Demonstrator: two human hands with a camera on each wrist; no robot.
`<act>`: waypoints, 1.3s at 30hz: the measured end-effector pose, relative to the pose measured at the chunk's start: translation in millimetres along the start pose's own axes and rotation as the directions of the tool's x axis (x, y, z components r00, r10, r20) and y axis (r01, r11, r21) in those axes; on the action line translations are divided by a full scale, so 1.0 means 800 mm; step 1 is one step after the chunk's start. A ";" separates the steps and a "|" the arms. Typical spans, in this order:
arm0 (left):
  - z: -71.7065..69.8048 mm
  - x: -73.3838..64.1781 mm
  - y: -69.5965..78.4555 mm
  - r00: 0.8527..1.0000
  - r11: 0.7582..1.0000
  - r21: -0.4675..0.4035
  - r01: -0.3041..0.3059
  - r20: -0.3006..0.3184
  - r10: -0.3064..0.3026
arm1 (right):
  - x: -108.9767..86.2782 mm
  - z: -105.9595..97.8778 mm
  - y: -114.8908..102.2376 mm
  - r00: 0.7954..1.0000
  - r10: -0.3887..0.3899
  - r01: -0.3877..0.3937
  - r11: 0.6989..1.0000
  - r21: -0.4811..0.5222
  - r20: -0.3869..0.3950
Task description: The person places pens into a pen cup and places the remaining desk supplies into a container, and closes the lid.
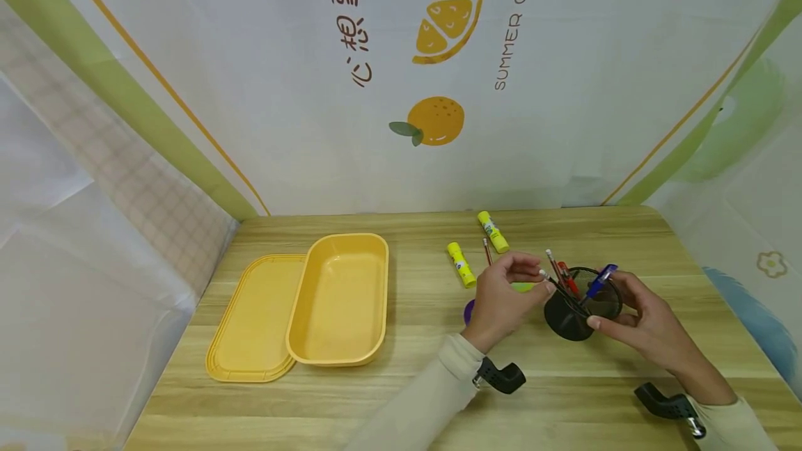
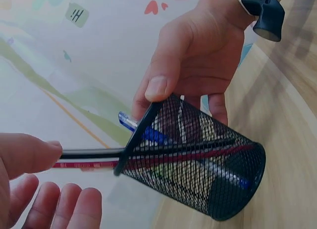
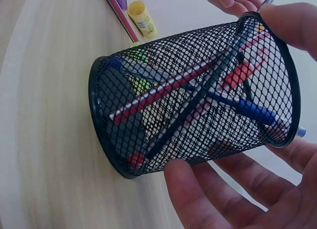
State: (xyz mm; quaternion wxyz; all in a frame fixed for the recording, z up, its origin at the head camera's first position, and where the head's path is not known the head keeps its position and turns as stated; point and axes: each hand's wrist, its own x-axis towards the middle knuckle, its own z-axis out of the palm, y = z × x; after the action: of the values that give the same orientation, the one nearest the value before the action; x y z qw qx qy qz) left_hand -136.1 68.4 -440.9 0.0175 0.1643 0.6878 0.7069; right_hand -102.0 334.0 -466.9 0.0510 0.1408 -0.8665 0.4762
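Note:
My right hand (image 1: 648, 319) grips a black mesh pen holder (image 3: 111, 135) by its rim and side, tilting it toward the left. Inside stand a blue pen (image 1: 601, 280), a red pen (image 1: 567, 277), a red-striped pencil (image 3: 163, 90) and a black pencil (image 2: 94, 153). My left hand (image 1: 507, 298) is at the holder's mouth. Its thumb lies against the outer end of the black pencil, while the other fingers show spread apart below it in the left wrist view.
Two yellow glue sticks (image 1: 461, 265) lie behind my left hand. A pencil (image 1: 486, 250), a purple object (image 1: 468, 312) and a lime-green object (image 1: 523, 287) are partly hidden by it. At left, a yellow box (image 1: 338, 305) overlaps its flat lid (image 1: 250, 326).

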 end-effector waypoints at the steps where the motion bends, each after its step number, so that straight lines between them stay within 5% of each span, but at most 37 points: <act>1: -0.002 0.000 -0.001 1.000 1.000 -0.002 0.000 0.002 0.000 | 0.000 0.000 0.000 1.000 0.000 0.000 1.000 0.004 -0.002; 10: -0.014 0.007 -0.009 0.997 0.998 0.061 0.015 -0.071 -0.011 | 0.000 -0.001 0.001 1.000 0.013 -0.013 1.000 -0.009 -0.007; 23: -0.025 0.025 -0.025 0.965 0.981 0.109 0.163 -0.224 -0.136 | 0.000 -0.002 0.002 1.000 0.005 -0.005 1.000 -0.001 -0.002; 39: -0.028 0.025 -0.045 0.932 0.936 0.198 0.291 -0.278 -0.231 | 0.000 0.000 0.003 1.000 0.010 -0.010 1.000 -0.017 0.005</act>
State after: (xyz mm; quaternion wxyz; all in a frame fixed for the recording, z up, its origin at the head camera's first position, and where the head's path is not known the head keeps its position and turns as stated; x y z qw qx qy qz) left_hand -167.7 53.5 -472.2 0.0052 -0.0190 0.7792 0.6264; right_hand -103.0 335.4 -469.2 0.0475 0.1372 -0.8713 0.4689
